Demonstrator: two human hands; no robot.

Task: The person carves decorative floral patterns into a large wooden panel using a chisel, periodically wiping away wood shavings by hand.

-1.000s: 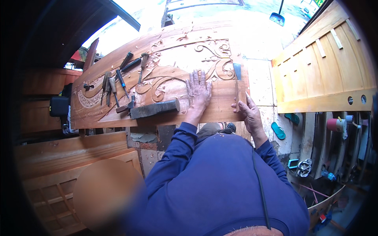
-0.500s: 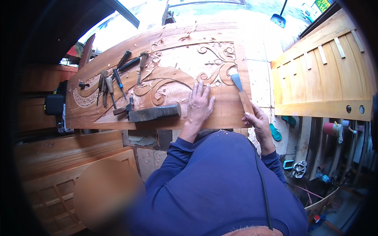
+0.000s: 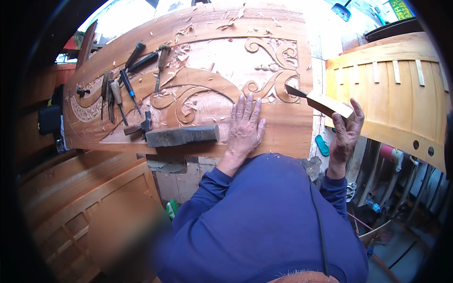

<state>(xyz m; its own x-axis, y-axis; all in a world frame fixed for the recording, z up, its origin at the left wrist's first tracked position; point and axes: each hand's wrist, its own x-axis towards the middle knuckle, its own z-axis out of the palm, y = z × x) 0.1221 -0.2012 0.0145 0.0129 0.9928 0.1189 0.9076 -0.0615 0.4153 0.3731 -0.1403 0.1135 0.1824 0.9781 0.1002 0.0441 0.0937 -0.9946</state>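
Carved wooden panel (image 3: 198,89) under left hand (image 3: 245,125); chisel (image 3: 321,101) in right hand (image 3: 347,132).

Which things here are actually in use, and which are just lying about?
In use:
carved wooden panel
wide chisel in the right hand
left hand flat on the panel

Lying about:
spare chisels
wooden block
wood shavings

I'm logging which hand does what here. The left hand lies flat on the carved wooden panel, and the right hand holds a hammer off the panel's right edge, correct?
Not quite. The head view shows the right hand holding a wooden-handled chisel, not a hammer, its blade pointing toward the scroll carving. The rest stands: the left hand lies flat on the carved wooden panel, and the right hand is off the panel's right edge.
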